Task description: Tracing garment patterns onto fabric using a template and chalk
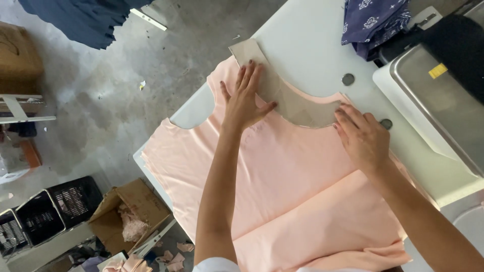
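You are pressing your left hand, fingers spread flat, on the template; your right hand, loosely open, is touching its end over the fabric, gripping nothing.

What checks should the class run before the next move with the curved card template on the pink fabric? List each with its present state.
1. Left hand flat on the cardboard template: ok.
2. Right hand pressing the template's other end: ok.
3. Template lying on the pink fabric at its curved edge: ok.
4. Fabric smooth near the template: ok; bunched at the near edge: not ok.
5. Fabric fully on the white table: not ok, one side overhangs.
6. Marking tool within reach: cannot tell.
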